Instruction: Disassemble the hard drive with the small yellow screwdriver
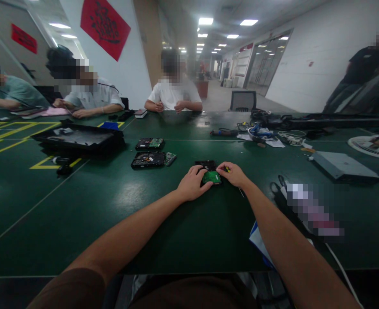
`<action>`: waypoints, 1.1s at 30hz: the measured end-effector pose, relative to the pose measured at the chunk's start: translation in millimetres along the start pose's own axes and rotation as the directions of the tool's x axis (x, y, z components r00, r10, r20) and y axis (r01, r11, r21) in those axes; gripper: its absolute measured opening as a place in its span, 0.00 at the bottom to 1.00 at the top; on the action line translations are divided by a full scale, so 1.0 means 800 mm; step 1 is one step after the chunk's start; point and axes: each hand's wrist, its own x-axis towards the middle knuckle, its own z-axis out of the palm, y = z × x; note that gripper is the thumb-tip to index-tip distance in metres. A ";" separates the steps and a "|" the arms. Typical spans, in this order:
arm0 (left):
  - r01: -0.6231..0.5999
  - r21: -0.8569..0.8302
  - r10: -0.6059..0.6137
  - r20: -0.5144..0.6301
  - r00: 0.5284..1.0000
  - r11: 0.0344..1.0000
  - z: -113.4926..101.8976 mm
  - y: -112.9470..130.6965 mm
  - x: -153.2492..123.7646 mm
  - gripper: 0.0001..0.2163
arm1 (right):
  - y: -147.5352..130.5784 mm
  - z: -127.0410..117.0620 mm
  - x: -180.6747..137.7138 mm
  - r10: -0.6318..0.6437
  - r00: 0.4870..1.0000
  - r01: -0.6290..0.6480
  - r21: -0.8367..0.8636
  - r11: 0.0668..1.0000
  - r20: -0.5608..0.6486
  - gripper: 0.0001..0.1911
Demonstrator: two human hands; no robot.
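A small green circuit board (211, 177) lies on the dark green table (163, 223), against a black hard drive (206, 165) just behind it. My left hand (192, 184) rests on the table with its fingers on the board's left edge. My right hand (233, 174) grips the board's right edge and also holds a thin tool with a yellow handle (228, 170); the tool's shaft (241, 192) sticks out below the hand. Which parts of the board the fingers cover I cannot tell.
Two more opened hard drives (149, 143) (149, 159) with green boards lie to the left. A black tray (80, 139) stands further left. Cables and parts (260, 131), a grey box (344, 166), scissors (277, 184) lie right. Other people sit at the far side.
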 end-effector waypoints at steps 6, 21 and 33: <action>0.004 -0.002 -0.004 0.001 1.000 1.000 0.000 0.000 0.001 0.27 | -0.002 0.000 -0.001 0.027 1.000 -0.027 0.015 1.000 -0.002 0.09; 0.010 0.005 -0.010 0.002 1.000 1.000 0.002 -0.002 0.000 0.28 | -0.007 0.002 -0.001 0.229 0.972 -0.210 0.240 0.948 -0.056 0.10; 0.006 -0.003 -0.006 0.003 1.000 1.000 -0.003 0.000 -0.001 0.29 | 0.008 -0.007 0.023 0.538 0.843 -0.408 0.688 0.601 0.030 0.16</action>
